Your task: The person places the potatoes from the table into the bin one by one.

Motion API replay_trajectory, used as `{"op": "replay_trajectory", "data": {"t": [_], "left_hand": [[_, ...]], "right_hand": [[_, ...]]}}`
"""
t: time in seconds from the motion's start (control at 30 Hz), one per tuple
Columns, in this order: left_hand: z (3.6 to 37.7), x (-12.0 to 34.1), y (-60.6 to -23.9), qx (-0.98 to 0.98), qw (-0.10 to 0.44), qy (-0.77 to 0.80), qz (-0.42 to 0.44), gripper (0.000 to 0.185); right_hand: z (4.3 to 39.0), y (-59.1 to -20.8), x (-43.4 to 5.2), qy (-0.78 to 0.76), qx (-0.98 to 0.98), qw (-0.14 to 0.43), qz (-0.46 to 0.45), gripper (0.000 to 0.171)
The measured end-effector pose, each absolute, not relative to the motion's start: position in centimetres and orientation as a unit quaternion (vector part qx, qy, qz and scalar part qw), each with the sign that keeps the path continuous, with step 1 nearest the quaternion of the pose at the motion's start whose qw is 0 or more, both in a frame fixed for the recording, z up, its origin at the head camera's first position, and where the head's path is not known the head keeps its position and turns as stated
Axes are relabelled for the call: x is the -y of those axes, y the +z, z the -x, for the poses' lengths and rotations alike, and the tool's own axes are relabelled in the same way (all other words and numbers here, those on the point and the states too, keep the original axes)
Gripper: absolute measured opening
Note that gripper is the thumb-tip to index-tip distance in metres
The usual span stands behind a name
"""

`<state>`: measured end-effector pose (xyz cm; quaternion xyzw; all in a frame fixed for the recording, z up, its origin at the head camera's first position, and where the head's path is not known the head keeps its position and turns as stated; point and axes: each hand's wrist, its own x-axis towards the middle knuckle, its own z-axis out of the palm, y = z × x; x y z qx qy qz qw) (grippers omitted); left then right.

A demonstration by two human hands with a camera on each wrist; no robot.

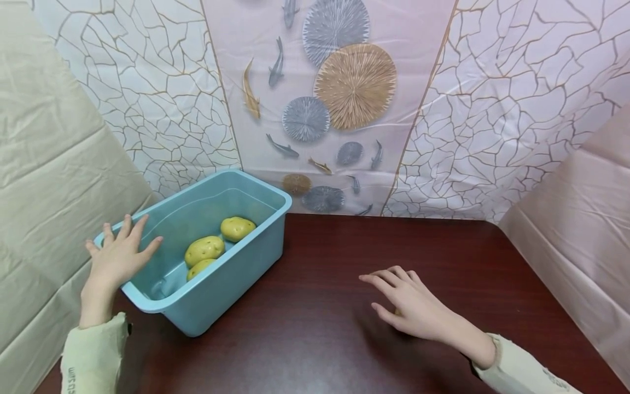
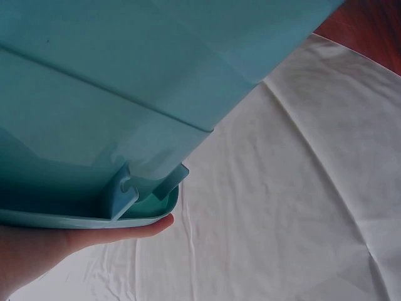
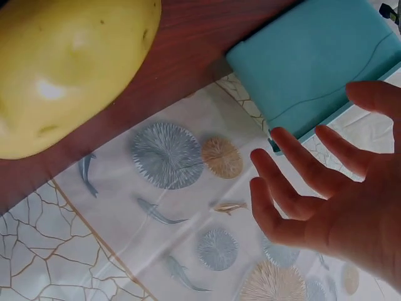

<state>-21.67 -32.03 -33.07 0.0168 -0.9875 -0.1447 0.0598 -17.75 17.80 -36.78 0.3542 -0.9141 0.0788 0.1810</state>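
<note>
A light blue plastic bin (image 1: 241, 284) stands at the left with several yellow potatoes (image 1: 204, 249) inside. My left hand (image 1: 115, 261) rests on the bin's near-left rim, its fingers spread and straight; the left wrist view shows a digit (image 2: 119, 234) lying along that rim. Over the table to the right of the bin hovers my right hand (image 1: 418, 307), palm down, fingers loosely bent and apart. Beneath it a yellow potato (image 3: 69, 72) lies on the table, almost wholly hidden by the hand in the head view. The right hand's fingers do not grip it.
A dark reddish-brown table (image 1: 315, 328) carries everything. Behind it hangs a patterned cloth (image 1: 315, 158) with fish and round leaf shapes. Plain beige cloth (image 1: 49, 164) closes off the left side, and similar cloth (image 1: 576, 219) the right.
</note>
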Motion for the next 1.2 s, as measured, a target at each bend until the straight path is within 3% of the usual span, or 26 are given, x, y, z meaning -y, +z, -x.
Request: {"op": "replay_trajectory", "data": {"t": [0.7,1.2], "left_hand": [[21.8,32.2,-33.1,0.988,0.058,-0.14,-0.015,0.079],[21.9,32.3,-33.3,0.988,0.062,-0.139,-0.018,0.079]], "right_hand": [[16.1,-38.9,-21.0,0.051,0.916,0.201,-0.343,0.057],[16.0,-40.6,-23.5,0.013,0.942,0.177,-0.284,0.053]]}}
